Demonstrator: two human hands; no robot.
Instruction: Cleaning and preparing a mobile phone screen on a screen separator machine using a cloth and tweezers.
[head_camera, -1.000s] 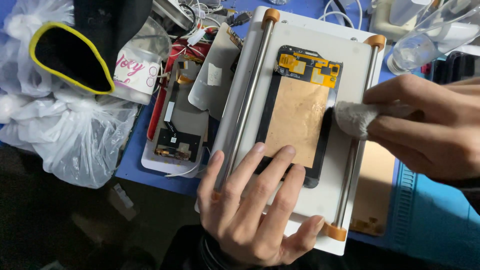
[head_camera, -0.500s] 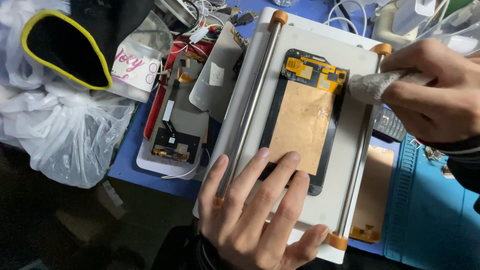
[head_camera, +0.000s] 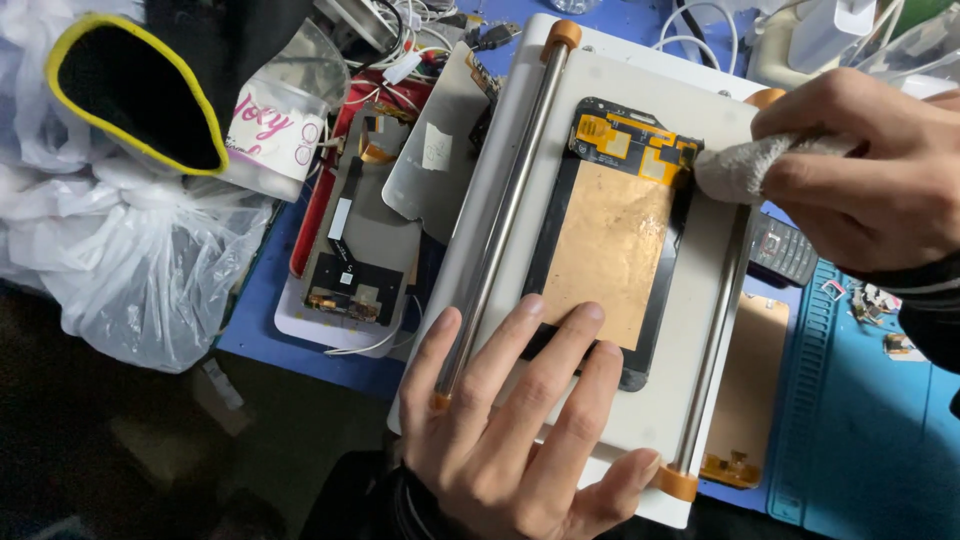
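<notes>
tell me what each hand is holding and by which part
The right hand pinches a wadded white cloth by its rear end. The left hand grips nothing; its fingers press flat on the black, copper-backed phone screen panel.

A crumpled clear plastic bag (head_camera: 130, 260) lies at the left edge of the blue mat (head_camera: 860, 420), under a black pouch with a yellow rim (head_camera: 140, 90). Just beside it, a small white tray (head_camera: 300, 325) holds a grey back panel with flex cables (head_camera: 365, 245), partly over a red case (head_camera: 330, 170). White cables (head_camera: 690, 35) tangle at the top, and a dark keypad phone (head_camera: 785, 250) lies at the right.
</notes>
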